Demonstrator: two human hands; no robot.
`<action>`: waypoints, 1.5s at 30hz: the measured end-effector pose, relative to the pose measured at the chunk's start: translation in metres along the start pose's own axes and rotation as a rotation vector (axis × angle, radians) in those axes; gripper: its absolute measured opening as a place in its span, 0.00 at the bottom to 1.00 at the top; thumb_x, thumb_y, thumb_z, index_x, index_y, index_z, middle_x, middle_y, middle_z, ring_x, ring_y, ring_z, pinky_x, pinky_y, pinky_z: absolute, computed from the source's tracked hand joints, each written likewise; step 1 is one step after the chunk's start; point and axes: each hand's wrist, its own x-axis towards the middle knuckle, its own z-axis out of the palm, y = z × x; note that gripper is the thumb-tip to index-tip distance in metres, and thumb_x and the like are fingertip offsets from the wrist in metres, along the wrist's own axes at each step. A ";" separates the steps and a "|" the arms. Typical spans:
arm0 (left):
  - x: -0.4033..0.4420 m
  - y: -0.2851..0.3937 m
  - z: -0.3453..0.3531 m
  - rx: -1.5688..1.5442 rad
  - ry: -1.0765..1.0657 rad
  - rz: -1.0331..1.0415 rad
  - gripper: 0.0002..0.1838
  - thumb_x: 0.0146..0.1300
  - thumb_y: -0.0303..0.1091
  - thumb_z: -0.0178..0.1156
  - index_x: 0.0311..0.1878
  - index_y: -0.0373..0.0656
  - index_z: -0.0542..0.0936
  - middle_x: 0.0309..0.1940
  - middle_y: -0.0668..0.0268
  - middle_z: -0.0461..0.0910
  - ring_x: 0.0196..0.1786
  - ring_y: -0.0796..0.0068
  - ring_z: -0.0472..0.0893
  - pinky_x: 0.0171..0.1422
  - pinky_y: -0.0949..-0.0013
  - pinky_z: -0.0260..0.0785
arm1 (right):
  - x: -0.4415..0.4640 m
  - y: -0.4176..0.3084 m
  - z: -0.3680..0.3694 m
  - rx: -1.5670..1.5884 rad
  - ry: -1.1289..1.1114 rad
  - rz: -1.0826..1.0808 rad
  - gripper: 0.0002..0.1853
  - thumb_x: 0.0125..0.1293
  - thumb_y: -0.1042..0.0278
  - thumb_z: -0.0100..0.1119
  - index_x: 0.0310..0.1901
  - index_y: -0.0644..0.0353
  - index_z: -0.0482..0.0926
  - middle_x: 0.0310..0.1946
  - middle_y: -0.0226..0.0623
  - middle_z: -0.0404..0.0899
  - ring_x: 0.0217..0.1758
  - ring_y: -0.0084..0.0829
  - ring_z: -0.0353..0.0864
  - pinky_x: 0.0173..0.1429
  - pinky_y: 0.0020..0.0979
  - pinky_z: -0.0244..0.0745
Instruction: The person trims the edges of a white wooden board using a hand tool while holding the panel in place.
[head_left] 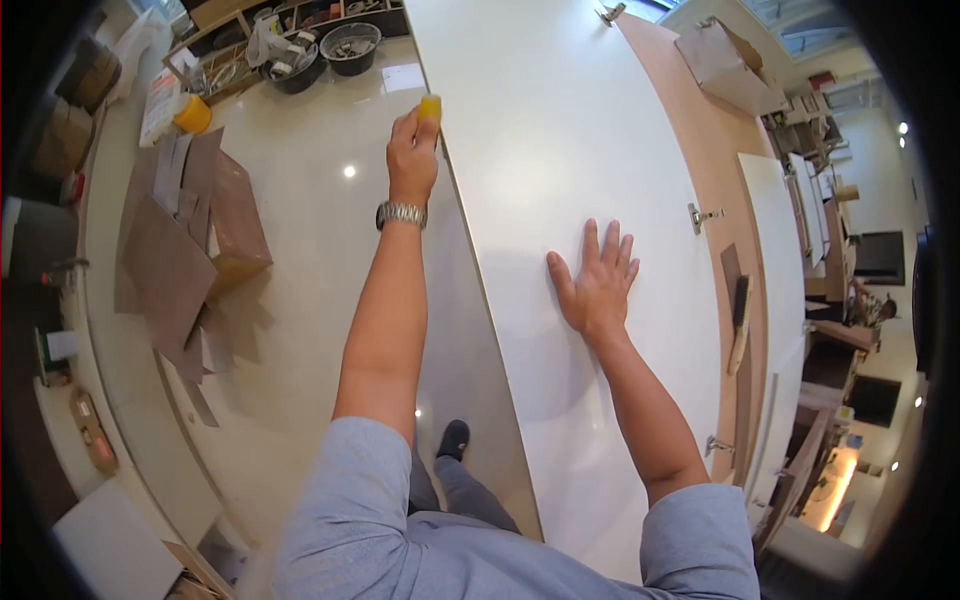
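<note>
Currently, the left hand (411,155) wraps its fingers around a yellow object (430,107), jutting past them at the edge of a white panel (545,150); the right hand (597,288), fingers splayed, rests on it.

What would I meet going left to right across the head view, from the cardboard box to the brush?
Cardboard box → left hand gripping a yellow object → right hand, spread over the white board → middle hinge → brush.
</note>
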 end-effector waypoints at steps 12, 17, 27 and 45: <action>-0.388 0.090 -0.049 -0.267 -0.158 -0.237 0.17 0.73 0.25 0.56 0.63 0.38 0.77 0.55 0.57 0.77 0.57 0.60 0.77 0.60 0.64 0.71 | -0.001 0.001 0.007 0.059 0.038 -0.008 0.47 0.73 0.28 0.41 0.81 0.56 0.51 0.82 0.54 0.42 0.86 0.56 0.36 0.84 0.57 0.32; -0.416 0.098 -0.052 -0.282 -0.149 -0.353 0.17 0.75 0.26 0.56 0.64 0.37 0.76 0.57 0.55 0.78 0.57 0.58 0.78 0.60 0.64 0.72 | -0.001 0.004 0.011 0.061 0.060 -0.025 0.46 0.74 0.30 0.40 0.81 0.57 0.51 0.82 0.54 0.44 0.85 0.56 0.38 0.84 0.56 0.32; -0.228 0.032 -0.022 -0.338 -0.058 -0.239 0.15 0.74 0.26 0.58 0.61 0.37 0.79 0.54 0.57 0.80 0.51 0.61 0.81 0.56 0.67 0.73 | -0.001 0.002 0.010 0.061 0.045 -0.026 0.46 0.75 0.31 0.40 0.81 0.59 0.50 0.82 0.57 0.42 0.85 0.57 0.37 0.84 0.56 0.32; -0.070 -0.002 -0.005 -0.220 0.024 -0.091 0.18 0.76 0.37 0.57 0.62 0.36 0.79 0.52 0.60 0.83 0.53 0.69 0.81 0.61 0.68 0.72 | 0.002 0.008 0.014 0.062 0.062 -0.062 0.45 0.74 0.32 0.43 0.81 0.59 0.52 0.82 0.58 0.43 0.85 0.59 0.38 0.83 0.60 0.33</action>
